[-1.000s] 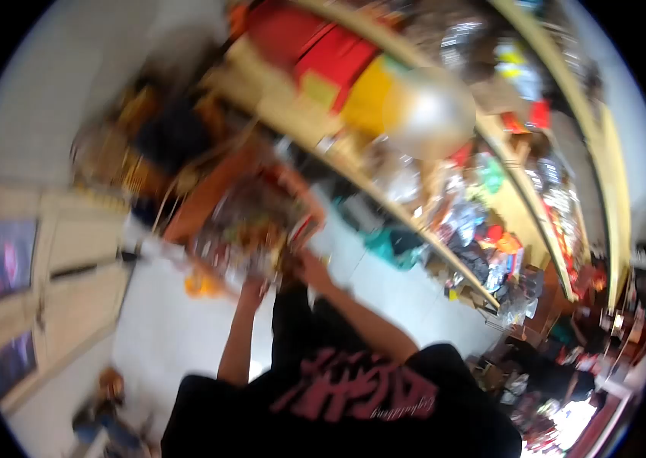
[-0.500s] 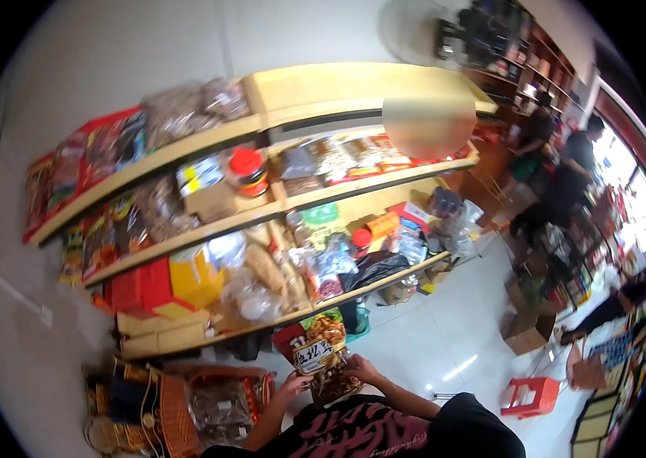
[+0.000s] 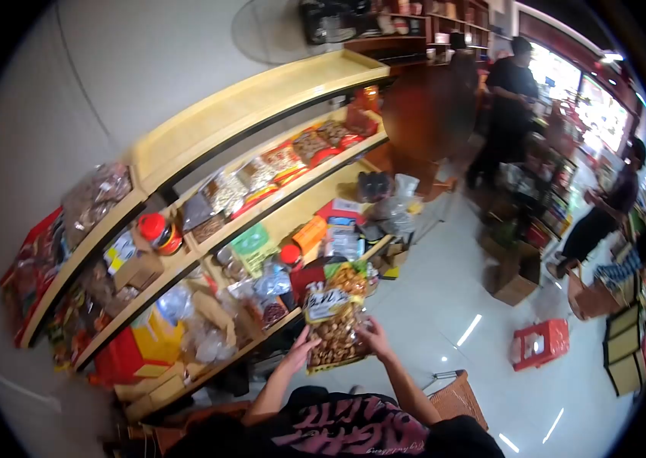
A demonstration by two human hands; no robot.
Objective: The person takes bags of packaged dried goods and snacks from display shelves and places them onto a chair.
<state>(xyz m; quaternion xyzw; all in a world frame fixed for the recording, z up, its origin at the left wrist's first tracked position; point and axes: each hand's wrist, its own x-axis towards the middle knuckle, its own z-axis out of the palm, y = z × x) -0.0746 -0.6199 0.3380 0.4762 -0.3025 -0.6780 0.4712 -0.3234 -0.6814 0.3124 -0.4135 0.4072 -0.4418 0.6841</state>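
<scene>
1. Holding a printed food package [image 3: 338, 336] out in front of the body, tilted, with brown, nut-like pieces showing through its lower part.
2. Grasping its left edge with the left hand [image 3: 304, 353] and its right edge with the right hand [image 3: 373, 337].
3. Lying, in view, over the end of the lower wooden shelf [image 3: 220, 361]; impossible to tell touching from just in front.
4. Could slip to the floor [image 3: 430, 320], likely from a light side grip on slick film, under the weight of loose contents.
5. Could crease or split at a seam, from squeezing inward too hard.
6. Could knock the red-lidded jar [image 3: 290, 255], from swinging too far forward.
</scene>
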